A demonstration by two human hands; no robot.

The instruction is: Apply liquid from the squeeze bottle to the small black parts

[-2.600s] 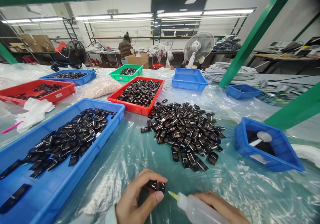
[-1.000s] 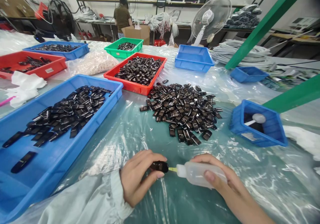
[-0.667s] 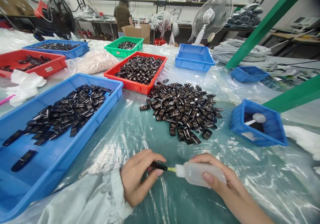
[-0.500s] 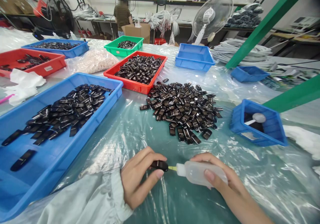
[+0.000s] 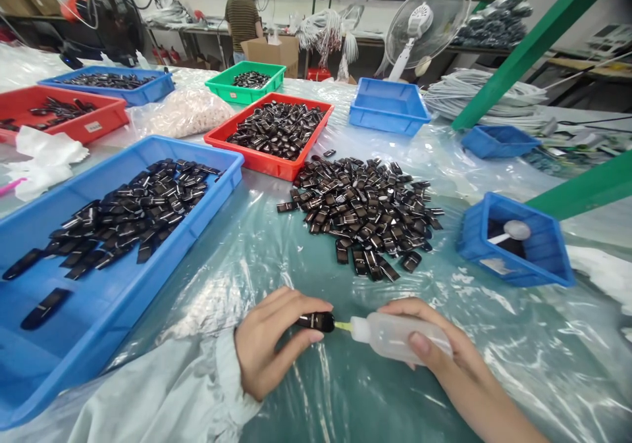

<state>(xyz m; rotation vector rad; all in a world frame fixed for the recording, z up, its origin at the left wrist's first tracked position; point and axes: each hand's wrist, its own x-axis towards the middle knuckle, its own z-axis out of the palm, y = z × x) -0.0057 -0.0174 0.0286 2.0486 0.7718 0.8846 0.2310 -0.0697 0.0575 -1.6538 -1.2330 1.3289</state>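
Between the thumb and fingers of my left hand (image 5: 276, 339) is a small glossy black plastic casing (image 5: 316, 322), its rounded end pointing right. My right hand (image 5: 434, 344) is wrapped round a translucent white squeeze bottle (image 5: 402, 338) lying nearly level. The bottle's thin yellow-green nozzle (image 5: 342, 326) points left and its tip is at the casing's rounded end; whether it touches I cannot tell. Beyond both hands lies a loose pile of similar black casings (image 5: 368, 209) on the plastic-covered table (image 5: 247, 259).
A large blue tray (image 5: 197, 242) of black pieces stands on the left. Behind are a red tray (image 5: 276, 165) and a green tray (image 5: 217, 89). At right, a small blue bin (image 5: 518, 262) holds a white scoop (image 5: 516, 230). A green post (image 5: 533, 51) slants nearby. Another person (image 5: 241, 22) stands far back.
The view has tilted down slightly. The casing in my left hand has turned a little, showing more of its top face. Both hands keep their holds.
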